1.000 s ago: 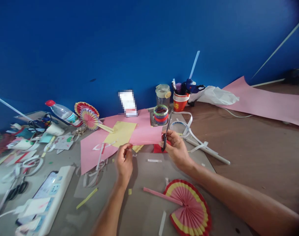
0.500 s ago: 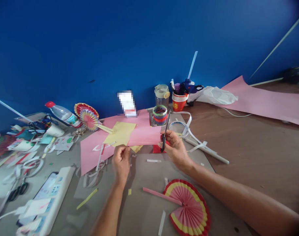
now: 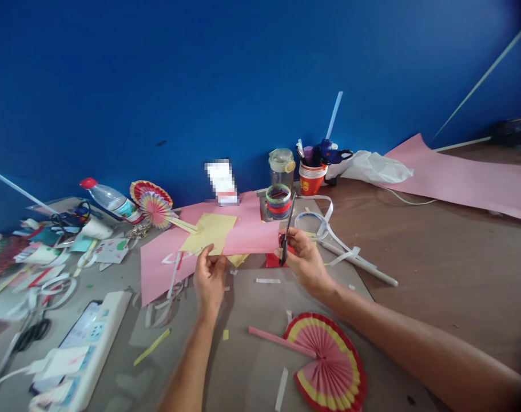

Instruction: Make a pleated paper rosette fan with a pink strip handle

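Observation:
My right hand (image 3: 307, 260) grips black-handled scissors (image 3: 285, 249), their blades pointing up. At its fingertips is the right end of a pink paper piece (image 3: 251, 237); whether the fingers also pinch it I cannot tell. My left hand (image 3: 210, 280) is by the lower left corner of that piece, index finger raised apart from the thumb, apparently holding nothing. Behind the piece lie a yellow sheet (image 3: 215, 225) and a larger pink sheet (image 3: 157, 274). A pleated pink, yellow and red paper fan (image 3: 335, 366) rests on the table below my right forearm.
Tape rolls (image 3: 278, 203) and a lidded jar (image 3: 281, 163) stand behind, beside a red paper cup (image 3: 312, 178) of tools. White strips and a tube (image 3: 363, 266) lie right. A power strip (image 3: 103, 332), bottle (image 3: 112, 201) and paper scraps crowd the left.
My left index finger has lifted away from the thumb, opening the earlier pinch. My right hand, the scissors and the pink piece have hardly moved.

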A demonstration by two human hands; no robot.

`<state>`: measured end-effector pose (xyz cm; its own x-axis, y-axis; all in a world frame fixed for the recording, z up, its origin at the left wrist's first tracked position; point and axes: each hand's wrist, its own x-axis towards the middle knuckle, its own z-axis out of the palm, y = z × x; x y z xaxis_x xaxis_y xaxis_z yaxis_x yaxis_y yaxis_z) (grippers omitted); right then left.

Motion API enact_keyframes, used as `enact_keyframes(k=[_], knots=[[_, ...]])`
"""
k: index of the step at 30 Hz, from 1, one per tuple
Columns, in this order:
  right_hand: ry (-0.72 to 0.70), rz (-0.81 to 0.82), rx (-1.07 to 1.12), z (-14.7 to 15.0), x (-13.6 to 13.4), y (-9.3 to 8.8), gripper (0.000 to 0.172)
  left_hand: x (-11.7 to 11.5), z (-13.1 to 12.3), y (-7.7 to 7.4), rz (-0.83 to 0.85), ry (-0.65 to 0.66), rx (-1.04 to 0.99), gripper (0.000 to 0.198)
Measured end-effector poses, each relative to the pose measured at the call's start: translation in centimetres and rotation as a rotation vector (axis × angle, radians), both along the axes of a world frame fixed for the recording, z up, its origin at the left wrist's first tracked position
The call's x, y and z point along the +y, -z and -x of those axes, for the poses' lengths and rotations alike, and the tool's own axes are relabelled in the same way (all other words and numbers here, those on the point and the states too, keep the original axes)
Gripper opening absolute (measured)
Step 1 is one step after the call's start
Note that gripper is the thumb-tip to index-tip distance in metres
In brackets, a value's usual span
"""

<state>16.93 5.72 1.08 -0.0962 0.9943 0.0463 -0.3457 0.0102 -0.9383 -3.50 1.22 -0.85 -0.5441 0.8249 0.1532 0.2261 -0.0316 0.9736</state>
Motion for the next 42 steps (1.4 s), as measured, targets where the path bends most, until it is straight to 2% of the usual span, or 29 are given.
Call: enact_keyframes(k=[5,11,13,16,21,25,30,34,36,39,42], knots=[[-0.006,-0.011,-0.003,-0.1,0.0,0.0,0.037,-0.1,0.1,-0.3,-0.048,-0.042,0.248,0.016],[0.000,-0.022,-0.001,-0.1,0.0,0.2,0.036,-0.3,-0.4,-0.8,0.019,0.018,0.049,0.032],[-0.005,-0.014,0.005,-0.1,0.0,0.1,0.037,-0.3,-0.4,-0.8,-0.020,-0.004,0.140,0.023],[-0.009,-0.008,0.013,0.0,0.0,0.1,0.037,-0.4,-0.4,-0.9,-0.104,-0.023,0.252,0.022],[-0.013,-0.008,0.017,0.0,0.1,0.1,0.037,-0.7,-0.4,-0.9,-0.005,0.003,0.154,0.027],[-0.023,-0.001,0.031,0.0,0.1,0.1,0.038,-0.3,0.0,-0.4,-0.077,0.008,0.185,0.021],[-0.024,-0.010,0.042,0.0,0.2,0.4,0.040,-0.1,0.0,0.0,-0.083,-0.017,0.001,0.030],[-0.018,-0.033,0.037,-0.1,0.3,0.6,0.039,-0.1,-0.1,-0.3,-0.033,-0.018,0.054,0.028],[-0.024,-0.039,0.036,-0.1,0.3,0.7,0.039,0.0,0.1,-0.3,-0.067,-0.042,0.066,0.026],[-0.031,-0.039,0.034,-0.2,0.3,0.7,0.038,0.4,0.4,0.1,-0.144,-0.067,-0.046,0.020],[-0.031,-0.032,0.036,-0.1,0.4,0.8,0.038,0.6,0.5,0.4,-0.150,-0.056,-0.172,0.022]])
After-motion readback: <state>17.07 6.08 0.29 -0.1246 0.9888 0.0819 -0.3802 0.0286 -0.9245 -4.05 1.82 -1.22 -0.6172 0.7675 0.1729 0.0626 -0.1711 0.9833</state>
